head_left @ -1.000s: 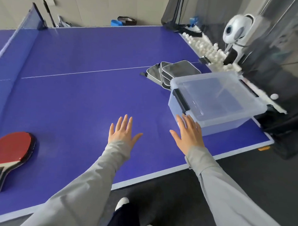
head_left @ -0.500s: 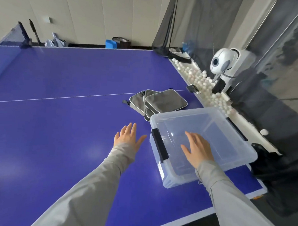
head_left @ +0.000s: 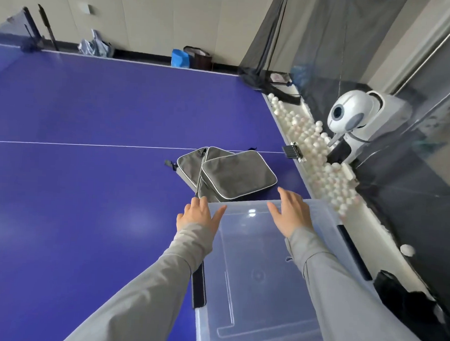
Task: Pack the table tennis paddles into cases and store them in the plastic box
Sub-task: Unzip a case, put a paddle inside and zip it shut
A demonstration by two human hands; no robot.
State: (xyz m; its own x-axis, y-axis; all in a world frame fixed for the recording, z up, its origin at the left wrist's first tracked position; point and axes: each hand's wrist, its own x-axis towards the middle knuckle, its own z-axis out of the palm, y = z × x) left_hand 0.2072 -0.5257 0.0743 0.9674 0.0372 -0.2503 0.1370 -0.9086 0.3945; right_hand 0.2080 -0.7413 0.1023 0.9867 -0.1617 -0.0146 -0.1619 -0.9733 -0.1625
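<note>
Blue table: three cases, one box.

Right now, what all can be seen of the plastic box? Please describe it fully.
The plastic box is clear, rectangular, lidless and empty; the blue table tennis table shows through its bottom. A black latch sits on its left and right sides. It stands upright near the table's right edge, just before the grey paddle cases. The left hand and the right hand, fingers straight, reach over its far rim; whether they touch it is unclear.
</note>
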